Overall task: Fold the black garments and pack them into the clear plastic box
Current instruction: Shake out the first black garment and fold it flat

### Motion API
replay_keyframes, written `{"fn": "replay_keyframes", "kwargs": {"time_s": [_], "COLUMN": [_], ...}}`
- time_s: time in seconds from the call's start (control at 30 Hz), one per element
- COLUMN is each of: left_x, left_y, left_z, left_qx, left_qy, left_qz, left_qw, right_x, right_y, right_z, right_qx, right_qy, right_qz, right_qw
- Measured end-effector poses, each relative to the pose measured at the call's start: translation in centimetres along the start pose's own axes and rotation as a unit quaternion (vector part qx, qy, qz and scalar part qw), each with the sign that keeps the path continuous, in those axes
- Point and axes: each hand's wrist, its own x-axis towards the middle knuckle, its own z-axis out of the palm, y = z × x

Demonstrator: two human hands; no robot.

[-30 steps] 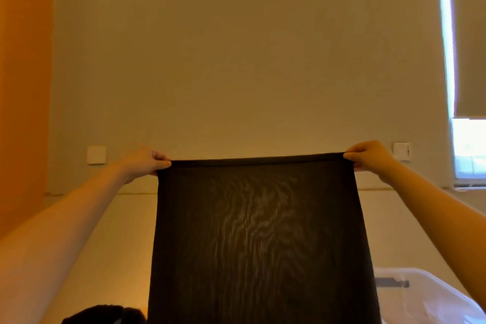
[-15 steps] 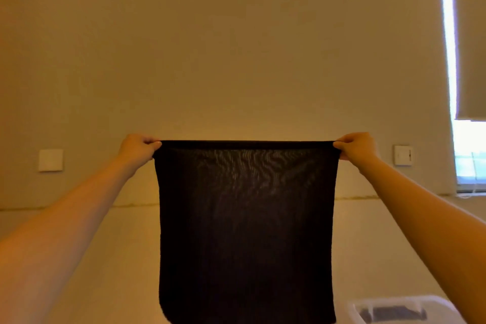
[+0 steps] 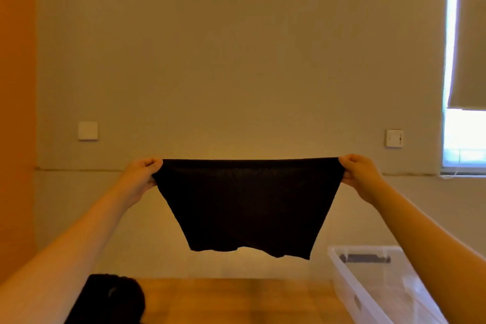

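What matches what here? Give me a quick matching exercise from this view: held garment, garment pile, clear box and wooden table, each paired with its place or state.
Things:
1. held black garment
2. dark garment pile
3. clear plastic box
4. wooden table

Places or states:
A. on the table at the lower right, open-topped
B. stretched in the air between the left hand and the right hand
C. bearing both the pile and the box
D. lying on the table at the lower left

Pairs: 1-B, 2-D, 3-A, 4-C
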Motion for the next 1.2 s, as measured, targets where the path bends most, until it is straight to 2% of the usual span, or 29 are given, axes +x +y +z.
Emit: {"fn": "replay_keyframes", "kwargs": {"time_s": [0.23,0.43,0.83,1.03,1.2], "left_x": [-10.5,-18.2,-26.1,-28.6,-29.9], "left_y": [-8.0,-12.6,-15.5,-15.8,-15.7], "left_z": [-3.3,-4.4,-4.6,-4.6,-5.3], "left_qx": [0.054,0.080,0.132,0.167,0.178], "left_qy": [0.011,0.020,0.016,-0.012,-0.054], "left_qz": [-0.076,-0.126,-0.128,-0.128,-0.153], "left_qw": [0.996,0.989,0.983,0.978,0.971], "right_x": [-11.0,-17.5,-24.8,-27.4,-28.6], "right_y": [7.6,11.7,16.1,16.0,16.1], "right_z": [-0.7,-0.7,-3.1,-5.0,-6.5], "right_qx": [-0.052,-0.082,-0.109,-0.127,-0.112], "right_qy": [-0.022,-0.011,-0.003,-0.108,-0.133], "right_qz": [0.064,0.077,0.127,0.172,0.185], "right_qw": [0.996,0.994,0.986,0.971,0.967]}}
